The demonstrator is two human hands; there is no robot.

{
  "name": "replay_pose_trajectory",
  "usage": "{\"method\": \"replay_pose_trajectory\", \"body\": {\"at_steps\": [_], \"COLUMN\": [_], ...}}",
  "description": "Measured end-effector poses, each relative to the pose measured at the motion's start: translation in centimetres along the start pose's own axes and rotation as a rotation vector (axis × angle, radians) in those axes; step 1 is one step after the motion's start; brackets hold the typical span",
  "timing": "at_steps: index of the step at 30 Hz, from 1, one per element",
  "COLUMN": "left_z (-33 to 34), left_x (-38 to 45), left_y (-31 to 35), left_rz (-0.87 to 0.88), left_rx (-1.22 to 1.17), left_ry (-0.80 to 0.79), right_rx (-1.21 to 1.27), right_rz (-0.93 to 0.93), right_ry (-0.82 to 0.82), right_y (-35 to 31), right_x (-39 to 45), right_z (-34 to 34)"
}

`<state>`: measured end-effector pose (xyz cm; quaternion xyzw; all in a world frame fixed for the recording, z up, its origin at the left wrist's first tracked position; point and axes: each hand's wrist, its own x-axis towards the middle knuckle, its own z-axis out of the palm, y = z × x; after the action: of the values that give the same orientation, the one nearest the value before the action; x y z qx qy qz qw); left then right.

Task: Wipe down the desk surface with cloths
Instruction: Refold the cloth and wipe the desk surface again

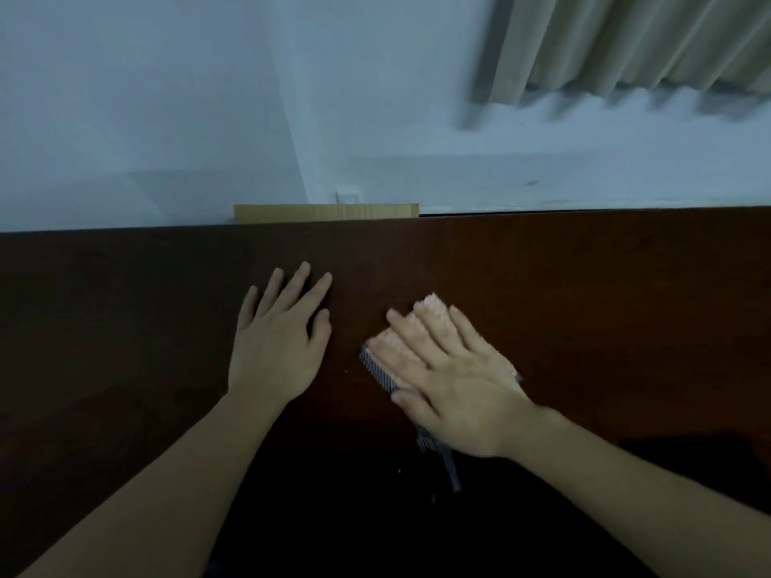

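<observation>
- While the right hand (454, 385) lies flat with straight fingers on the pink cloth (434, 314), it presses the cloth against the dark desk (584, 294).
- Cloth edges show beyond its fingertips and beside its thumb.
- Just beside it, the left hand (277, 340) rests flat, fingers spread, holding nothing.

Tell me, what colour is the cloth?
Fluffy peach-pink cloth with a grey patterned edge, seen in the head view.

Pale wall (167, 98), beige pleated curtain (626, 39) upper right, light wooden board (325, 212) behind the far edge
</observation>
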<state>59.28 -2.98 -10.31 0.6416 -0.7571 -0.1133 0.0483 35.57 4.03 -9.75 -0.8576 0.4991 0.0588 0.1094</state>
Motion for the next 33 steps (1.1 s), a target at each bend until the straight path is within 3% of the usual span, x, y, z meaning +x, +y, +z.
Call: {"method": "replay_pose_trajectory", "body": {"at_steps": [3, 6, 11, 14, 19, 22, 29, 33], "left_z": [0.1, 0.1, 0.1, 0.1, 0.2, 0.3, 0.4, 0.5], "left_x": [0.0, 0.1, -0.3, -0.1, -0.1, -0.3, 0.0, -0.1], "left_y": [0.1, 0.0, 0.2, 0.1, 0.2, 0.3, 0.0, 0.2], "left_rz": [0.001, 0.009, 0.009, -0.003, -0.024, -0.029, -0.029, -0.016], "left_rx": [0.007, 0.004, -0.025, -0.006, -0.007, -0.008, -0.021, -0.025], "left_ry": [-0.003, -0.011, 0.034, 0.023, 0.035, 0.05, 0.047, 0.063], "right_rx": [-0.019, -0.099, 0.012, -0.007, -0.019, -0.023, -0.029, -0.016], "right_rz": [-0.022, 0.141, 0.353, 0.291, -0.04, -0.146, 0.17, 0.195], "right_ry": [-0.013, -0.005, -0.006, -0.011, 0.009, -0.032, 0.029, 0.027], "right_y": [1.6, 5.3, 8.2, 5.7, 0.9, 2.2, 9.4, 8.3], "right_x": [0.4, 5.0, 10.2, 8.9, 0.8, 0.0, 10.5, 13.1], "right_z": [-0.3, -1.9, -3.7, -3.3, -0.2, -0.2, -3.8, -3.9]}}
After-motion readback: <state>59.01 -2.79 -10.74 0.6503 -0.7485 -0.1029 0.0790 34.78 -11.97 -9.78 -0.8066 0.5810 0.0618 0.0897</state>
